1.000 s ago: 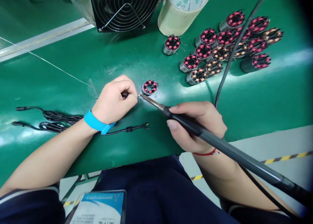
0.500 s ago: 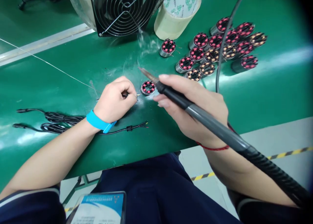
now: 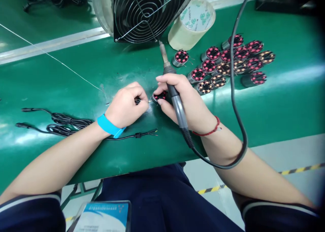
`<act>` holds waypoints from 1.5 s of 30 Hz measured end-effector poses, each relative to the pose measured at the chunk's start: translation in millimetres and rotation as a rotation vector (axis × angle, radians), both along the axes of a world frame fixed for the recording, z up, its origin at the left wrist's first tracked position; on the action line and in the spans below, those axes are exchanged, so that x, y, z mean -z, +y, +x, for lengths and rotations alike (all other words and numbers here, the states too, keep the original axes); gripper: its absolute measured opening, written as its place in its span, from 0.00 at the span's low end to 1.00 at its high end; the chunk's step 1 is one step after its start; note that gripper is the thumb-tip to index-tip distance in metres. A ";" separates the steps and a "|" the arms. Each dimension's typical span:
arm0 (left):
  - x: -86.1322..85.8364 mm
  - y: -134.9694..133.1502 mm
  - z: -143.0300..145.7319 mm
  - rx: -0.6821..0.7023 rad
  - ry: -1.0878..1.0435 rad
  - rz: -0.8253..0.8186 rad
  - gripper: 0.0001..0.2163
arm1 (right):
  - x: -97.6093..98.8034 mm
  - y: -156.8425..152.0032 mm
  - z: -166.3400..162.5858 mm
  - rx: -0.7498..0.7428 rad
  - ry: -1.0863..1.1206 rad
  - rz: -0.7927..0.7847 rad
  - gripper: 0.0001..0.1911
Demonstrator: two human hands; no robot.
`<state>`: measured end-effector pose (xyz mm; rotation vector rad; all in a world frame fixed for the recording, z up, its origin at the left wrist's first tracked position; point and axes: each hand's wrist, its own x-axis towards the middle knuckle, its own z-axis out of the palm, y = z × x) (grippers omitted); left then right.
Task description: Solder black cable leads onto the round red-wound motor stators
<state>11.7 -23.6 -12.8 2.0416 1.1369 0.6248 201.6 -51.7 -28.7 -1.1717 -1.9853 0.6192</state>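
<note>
My left hand (image 3: 128, 103) is closed in a pinch around a black cable end (image 3: 137, 101), whose thin bare wire tips point right. My right hand (image 3: 193, 105) holds a soldering iron (image 3: 178, 107) across the palm, its tip aimed up and away toward the fan. The thumb and fingertips of that same hand also touch a small motor stator (image 3: 160, 96) with red windings, partly hidden by them. Between the stator and the wire tips there is hardly any gap. A thin solder wire (image 3: 63, 61) runs from the upper left down toward my left hand.
A fan with a wire guard (image 3: 146, 17) stands at the back, beside a large tape roll (image 3: 182, 36). Several stators (image 3: 223, 68) cluster at right; a single stator (image 3: 180, 58) stands apart. Coiled black cables (image 3: 68, 123) lie at left. The iron's cord (image 3: 235, 107) loops over my right forearm.
My right hand has swung the soldering iron upright, its tip now away from the wires, and its fingertips have come onto the stator. My left hand keeps its pinch. The view has shifted slightly.
</note>
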 end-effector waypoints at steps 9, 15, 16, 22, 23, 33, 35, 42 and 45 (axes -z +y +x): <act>-1.8 0.5 -0.8 -0.014 0.002 -0.004 0.06 | 4.7 1.1 -8.2 0.018 -0.036 0.016 0.21; 1.4 2.2 -3.6 -0.068 -0.110 -0.015 0.04 | 8.3 3.3 -6.3 0.046 -0.001 0.069 0.24; 2.3 2.0 -4.2 -0.071 -0.129 -0.022 0.04 | 8.4 3.3 -6.4 0.052 0.014 0.078 0.25; 1.1 0.7 -7.0 -0.042 -0.125 0.001 0.04 | 6.1 1.4 -11.8 0.074 0.062 0.063 0.24; 0.2 1.1 -7.6 -0.037 -0.115 0.008 0.04 | 5.9 1.4 -13.1 0.074 0.060 0.066 0.24; -3.3 -11.2 -9.2 -0.024 -0.069 0.294 0.04 | 9.1 -1.3 -15.8 0.073 0.131 0.086 0.19; -21.1 -12.3 -17.4 -0.087 -0.034 0.525 0.08 | 8.0 -1.3 -12.5 0.113 0.167 0.130 0.19; -101.1 65.4 -109.9 -0.889 0.185 0.637 0.08 | -3.6 6.9 0.9 0.283 0.282 0.265 0.18; -89.4 127.5 -132.0 -0.891 0.371 0.482 0.07 | -0.4 9.1 1.4 0.300 0.258 0.308 0.16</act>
